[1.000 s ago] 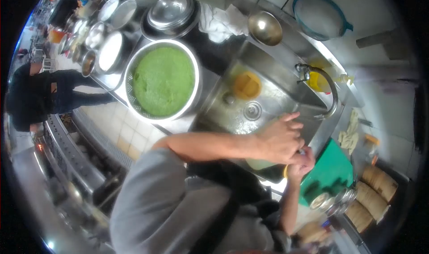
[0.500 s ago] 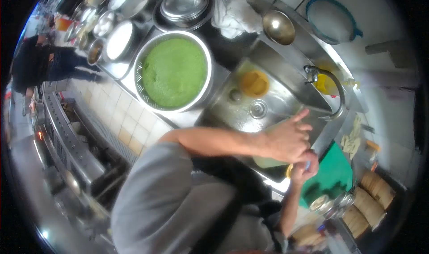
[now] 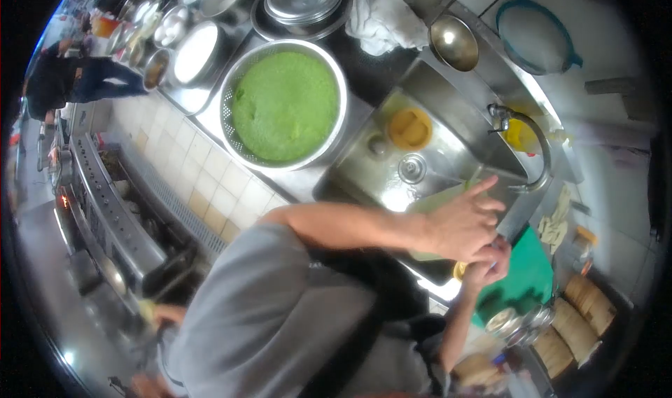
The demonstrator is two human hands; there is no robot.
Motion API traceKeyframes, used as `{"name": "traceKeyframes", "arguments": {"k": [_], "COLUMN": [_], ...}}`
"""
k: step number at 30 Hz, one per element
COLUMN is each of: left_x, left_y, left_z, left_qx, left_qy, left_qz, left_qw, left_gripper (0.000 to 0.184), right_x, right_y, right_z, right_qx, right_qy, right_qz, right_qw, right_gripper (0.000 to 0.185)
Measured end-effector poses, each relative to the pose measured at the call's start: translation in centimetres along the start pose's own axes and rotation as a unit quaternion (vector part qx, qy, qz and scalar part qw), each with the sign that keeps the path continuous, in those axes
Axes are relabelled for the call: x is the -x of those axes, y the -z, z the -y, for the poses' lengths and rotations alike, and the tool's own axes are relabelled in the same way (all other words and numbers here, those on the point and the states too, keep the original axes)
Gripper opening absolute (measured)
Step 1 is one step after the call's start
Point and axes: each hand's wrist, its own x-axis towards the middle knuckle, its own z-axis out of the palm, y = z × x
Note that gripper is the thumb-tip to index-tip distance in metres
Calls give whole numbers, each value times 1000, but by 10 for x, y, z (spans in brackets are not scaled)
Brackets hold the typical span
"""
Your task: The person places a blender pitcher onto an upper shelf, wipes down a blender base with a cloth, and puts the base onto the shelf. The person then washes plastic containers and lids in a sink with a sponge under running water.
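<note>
My left hand (image 3: 458, 224) reaches across over the near right corner of the metal sink (image 3: 448, 153), its index finger stretched out and the others apart. Its lower edge meets my right hand (image 3: 488, 266), which is curled, with a small pale bluish bit showing between its fingers, too blurred to name. A round yellow thing (image 3: 459, 270) shows just beside the right hand. Under the left hand lies a pale green board (image 3: 437, 200), partly hidden. An orange bowl (image 3: 409, 129) with yellowish contents sits in the sink.
A large perforated metal colander (image 3: 341, 111) of green, finely textured food stands left of the sink. A curved faucet (image 3: 542, 153) rises at the right. Beyond are a green mat (image 3: 525, 275) and bamboo steamers (image 3: 577, 321). A co-worker (image 3: 52, 83) stands far left; another person's arm (image 3: 168, 314) is lower left.
My view has shifted slightly, so the sink and colander sit farther right. Both hands stay together, fingers moving a little. Another person's arm has come into view at lower left.
</note>
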Motion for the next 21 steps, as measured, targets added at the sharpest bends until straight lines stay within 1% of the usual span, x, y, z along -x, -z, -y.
{"name": "traceKeyframes", "arguments": {"k": [1, 2, 3, 4, 5, 6, 7, 8, 9, 10, 12, 13, 14, 15, 16, 17, 18, 19, 20, 21], "left_x": [-2, -4, -6, -8, -9, -10, -10, -9, -9, -7, -2, -3, -5, -8, -11, -11, -12, -12, -11, -10], "left_y": [3, 5, 5, 5, 5, 4, 5, 6, 6, 3, -3, -5, -5, -2, 0, 0, 0, 1, 4, 3], "left_z": [6, 12, 18, 26, 36, 40, 44, 44, 34, 23, 4, 3, 7, 15, 23, 35, 41, 46, 48, 44], "left_qx": [77, 82, 187, 290, 400, 401, 380, 360, 225, 226, 38, 42, 45, 151, 256, 327, 327, 428, 519, 518], "left_qy": [16, 14, 25, 37, 59, 57, 70, 83, 60, 60, -9, -9, -10, 11, 34, 51, 51, 126, 200, 201], "left_qz": [-8, -8, -14, -20, -68, -66, -38, -9, -19, -20, -72, -99, -97, -73, -47, -51, -50, -35, -19, -18], "left_qw": [997, 997, 982, 956, 912, 912, 922, 929, 972, 972, 997, 994, 994, 986, 965, 942, 942, 894, 831, 831], "left_gripper": [47, 47, 45, 44, 47, 47, 44, 42, 39, 39, 38, 40, 40, 39, 38, 39, 39, 41, 43, 43], "right_x": [-5, -9, -10, -8, -7, -7, -6, -3, 1, 4, -7, -9, -12, -19, -16, -12, -9, -8, -7, -5], "right_y": [3, 6, 5, 9, 13, 16, 13, 15, 16, 16, 7, 7, 7, 4, 8, 12, 16, 20, 18, 15], "right_z": [11, 19, 16, 13, 10, 9, 12, 10, 4, 0, 12, 13, 15, 24, 22, 17, 14, 15, 13, 10], "right_qx": [13, 29, 52, 55, -21, -98, -115, -113, -61, -11, 14, 10, 7, 21, 23, -9, -43, -91, -92, -84], "right_qy": [-48, -97, -39, -40, -75, -109, -122, -124, -144, -165, -161, -130, -99, -77, -79, -81, -82, -128, -129, -126], "right_qz": [21, 42, 15, 15, 4, -9, -25, -27, -22, -14, 0, 15, 28, 29, 29, 16, 1, 7, 5, -7], "right_qw": [999, 994, 998, 998, 997, 989, 986, 985, 987, 986, 987, 991, 995, 996, 996, 997, 996, 988, 987, 988], "right_gripper": [47, 47, 47, 47, 47, 47, 45, 45, 43, 42, 38, 38, 38, 38, 38, 46, 54, 55, 55, 48]}}
